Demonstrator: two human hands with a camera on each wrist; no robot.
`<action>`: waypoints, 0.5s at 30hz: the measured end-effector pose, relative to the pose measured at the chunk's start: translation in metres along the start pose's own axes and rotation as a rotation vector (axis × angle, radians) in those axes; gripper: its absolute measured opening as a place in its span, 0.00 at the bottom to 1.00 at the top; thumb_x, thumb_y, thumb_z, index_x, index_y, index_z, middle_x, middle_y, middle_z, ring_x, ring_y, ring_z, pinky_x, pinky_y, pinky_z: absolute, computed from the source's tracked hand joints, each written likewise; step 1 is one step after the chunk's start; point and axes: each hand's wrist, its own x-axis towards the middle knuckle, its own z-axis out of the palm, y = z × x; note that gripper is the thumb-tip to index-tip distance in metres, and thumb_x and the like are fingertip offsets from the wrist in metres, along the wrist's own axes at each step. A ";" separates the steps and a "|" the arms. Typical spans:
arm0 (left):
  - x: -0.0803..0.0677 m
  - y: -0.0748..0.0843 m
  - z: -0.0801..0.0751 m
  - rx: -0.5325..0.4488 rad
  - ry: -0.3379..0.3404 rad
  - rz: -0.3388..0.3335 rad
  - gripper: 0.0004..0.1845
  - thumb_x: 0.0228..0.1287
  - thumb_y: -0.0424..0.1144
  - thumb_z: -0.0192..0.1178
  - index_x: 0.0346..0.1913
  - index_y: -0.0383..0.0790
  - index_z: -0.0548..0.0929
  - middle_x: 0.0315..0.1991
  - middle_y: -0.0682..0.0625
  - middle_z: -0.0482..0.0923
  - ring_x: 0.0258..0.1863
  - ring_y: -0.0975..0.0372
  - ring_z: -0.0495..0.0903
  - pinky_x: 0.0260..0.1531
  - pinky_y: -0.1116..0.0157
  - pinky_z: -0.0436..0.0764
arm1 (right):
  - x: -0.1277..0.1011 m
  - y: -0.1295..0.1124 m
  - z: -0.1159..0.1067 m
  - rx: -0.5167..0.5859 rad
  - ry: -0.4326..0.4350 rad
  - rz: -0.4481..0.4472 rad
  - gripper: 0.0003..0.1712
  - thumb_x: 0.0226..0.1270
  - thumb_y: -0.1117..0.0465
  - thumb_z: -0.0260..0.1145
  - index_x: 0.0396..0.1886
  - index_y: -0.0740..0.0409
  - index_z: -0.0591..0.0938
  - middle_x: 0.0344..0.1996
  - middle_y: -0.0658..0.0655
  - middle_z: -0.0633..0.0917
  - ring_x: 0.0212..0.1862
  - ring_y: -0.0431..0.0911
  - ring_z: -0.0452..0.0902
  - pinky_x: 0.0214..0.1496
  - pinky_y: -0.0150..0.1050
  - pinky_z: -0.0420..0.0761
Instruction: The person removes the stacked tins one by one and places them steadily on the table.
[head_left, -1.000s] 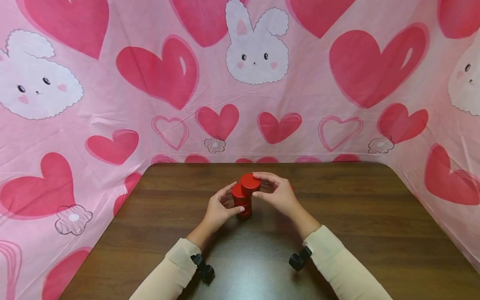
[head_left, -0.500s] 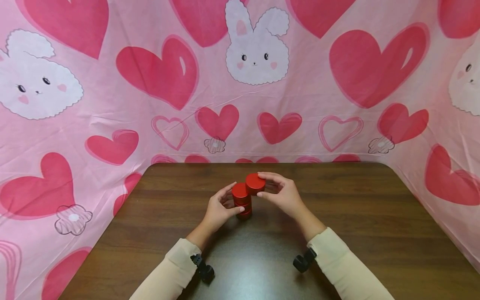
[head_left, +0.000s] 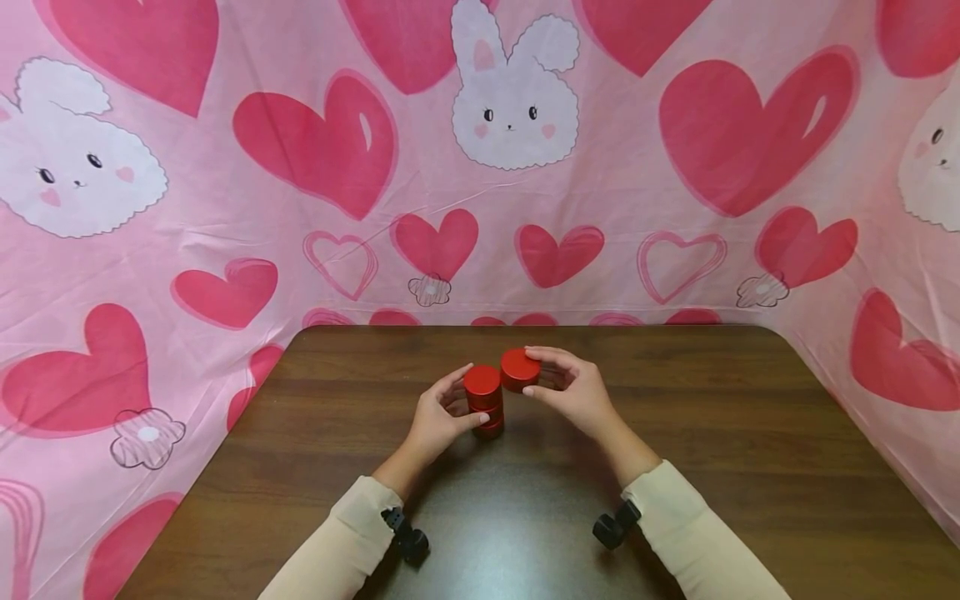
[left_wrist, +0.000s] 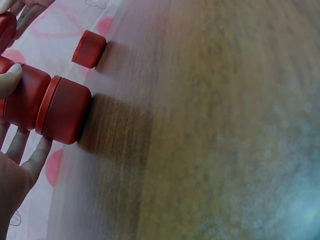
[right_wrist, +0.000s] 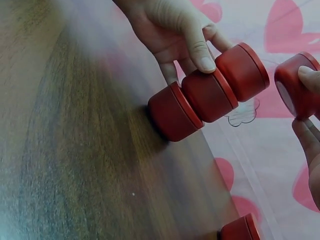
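Note:
A stack of three red round tins (head_left: 483, 402) stands upright on the dark wooden table (head_left: 735, 433). My left hand (head_left: 442, 412) grips the stack (right_wrist: 210, 95) from the left, thumb on the middle tin and fingers behind it. My right hand (head_left: 570, 387) pinches a fourth red tin (head_left: 519, 369) in the air, just right of the stack's top and apart from it. The right wrist view shows that held tin (right_wrist: 297, 82) beside the top tin. In the left wrist view the stack's lower tins (left_wrist: 62, 110) lie against my left fingers (left_wrist: 30, 160).
A further red tin (left_wrist: 89, 48) stands alone on the table beyond the stack, also seen low in the right wrist view (right_wrist: 240, 229). Pink cloth with hearts and rabbits (head_left: 510, 167) walls the table at the back and both sides.
My right hand has carried its red tin a little to the right, away from the stack's top. The left hand and the stack have not moved.

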 end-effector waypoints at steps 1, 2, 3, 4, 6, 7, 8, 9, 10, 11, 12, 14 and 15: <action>0.000 0.000 0.000 -0.002 0.001 0.006 0.41 0.47 0.22 0.73 0.68 0.29 0.69 0.55 0.35 0.78 0.52 0.44 0.79 0.52 0.48 0.79 | -0.001 0.000 0.000 0.005 0.003 0.003 0.29 0.50 0.80 0.72 0.56 0.76 0.77 0.57 0.69 0.79 0.55 0.40 0.79 0.56 0.37 0.78; 0.000 0.000 0.000 -0.005 0.003 0.008 0.41 0.47 0.21 0.73 0.67 0.30 0.69 0.55 0.35 0.78 0.52 0.44 0.80 0.52 0.48 0.79 | -0.001 0.000 -0.001 0.010 0.008 0.007 0.29 0.50 0.80 0.72 0.56 0.76 0.77 0.57 0.69 0.79 0.55 0.40 0.79 0.56 0.37 0.78; 0.000 0.000 0.001 -0.006 0.004 0.012 0.41 0.46 0.21 0.73 0.67 0.30 0.70 0.55 0.34 0.78 0.51 0.44 0.80 0.52 0.48 0.79 | -0.002 0.000 -0.001 0.013 0.012 0.009 0.29 0.50 0.80 0.72 0.56 0.76 0.77 0.57 0.70 0.79 0.55 0.40 0.78 0.56 0.38 0.78; 0.000 -0.001 0.001 -0.007 0.005 0.013 0.41 0.46 0.21 0.73 0.67 0.31 0.70 0.55 0.34 0.78 0.51 0.44 0.80 0.52 0.48 0.79 | -0.002 0.000 -0.002 0.015 0.016 0.013 0.29 0.50 0.80 0.72 0.56 0.76 0.77 0.56 0.70 0.79 0.55 0.40 0.78 0.57 0.39 0.78; 0.000 -0.001 0.000 -0.006 0.008 0.003 0.41 0.46 0.21 0.73 0.67 0.33 0.71 0.55 0.35 0.79 0.51 0.44 0.80 0.52 0.48 0.79 | -0.003 0.000 -0.003 0.003 0.025 0.015 0.29 0.50 0.80 0.72 0.56 0.76 0.78 0.56 0.70 0.79 0.55 0.39 0.78 0.57 0.42 0.78; 0.000 -0.001 0.000 -0.008 0.009 -0.002 0.41 0.46 0.21 0.73 0.67 0.34 0.71 0.55 0.36 0.79 0.52 0.45 0.80 0.52 0.48 0.78 | -0.004 0.000 -0.003 -0.002 0.031 0.018 0.29 0.50 0.80 0.72 0.56 0.75 0.78 0.56 0.69 0.79 0.55 0.39 0.78 0.57 0.45 0.78; 0.000 -0.001 0.000 -0.009 0.008 -0.006 0.41 0.46 0.21 0.73 0.67 0.34 0.72 0.55 0.36 0.79 0.52 0.45 0.80 0.52 0.48 0.78 | -0.004 0.000 -0.004 -0.005 0.035 0.019 0.29 0.50 0.80 0.72 0.56 0.75 0.78 0.56 0.69 0.79 0.55 0.39 0.78 0.58 0.46 0.77; 0.000 -0.001 0.000 -0.010 0.006 -0.008 0.41 0.46 0.20 0.73 0.67 0.34 0.71 0.55 0.36 0.79 0.52 0.45 0.79 0.52 0.48 0.78 | -0.004 0.000 -0.005 -0.009 0.038 0.020 0.29 0.50 0.80 0.72 0.55 0.75 0.78 0.56 0.69 0.79 0.55 0.39 0.78 0.58 0.47 0.77; 0.000 -0.001 0.000 -0.012 0.005 -0.009 0.41 0.46 0.20 0.73 0.67 0.34 0.71 0.55 0.36 0.79 0.52 0.44 0.79 0.53 0.48 0.78 | -0.004 0.000 -0.006 -0.013 0.041 0.022 0.29 0.50 0.79 0.73 0.55 0.75 0.78 0.56 0.69 0.79 0.54 0.39 0.78 0.58 0.49 0.76; 0.001 -0.005 0.000 -0.014 0.009 -0.006 0.41 0.45 0.20 0.73 0.67 0.35 0.72 0.55 0.36 0.79 0.52 0.45 0.79 0.53 0.48 0.78 | -0.005 0.000 -0.007 -0.018 0.044 0.023 0.29 0.50 0.79 0.73 0.55 0.74 0.79 0.56 0.69 0.79 0.54 0.38 0.78 0.58 0.49 0.76; 0.002 -0.009 -0.001 -0.012 0.013 -0.004 0.42 0.45 0.20 0.73 0.67 0.36 0.72 0.55 0.37 0.79 0.52 0.46 0.80 0.52 0.50 0.79 | -0.005 0.000 -0.008 -0.019 0.047 0.025 0.29 0.50 0.79 0.73 0.55 0.74 0.79 0.56 0.69 0.79 0.53 0.38 0.79 0.59 0.50 0.76; 0.004 -0.017 -0.001 -0.013 0.024 -0.002 0.42 0.44 0.21 0.74 0.67 0.38 0.72 0.55 0.38 0.79 0.52 0.47 0.80 0.52 0.51 0.79 | -0.006 0.000 -0.010 -0.019 0.049 0.023 0.29 0.50 0.79 0.73 0.55 0.74 0.79 0.56 0.69 0.79 0.54 0.38 0.78 0.59 0.48 0.76; 0.005 -0.021 -0.001 -0.016 0.029 -0.002 0.42 0.44 0.20 0.74 0.67 0.39 0.73 0.55 0.38 0.79 0.52 0.47 0.80 0.52 0.52 0.80 | -0.006 0.000 -0.010 -0.022 0.051 0.021 0.29 0.50 0.79 0.73 0.55 0.74 0.79 0.56 0.69 0.79 0.54 0.38 0.78 0.59 0.46 0.77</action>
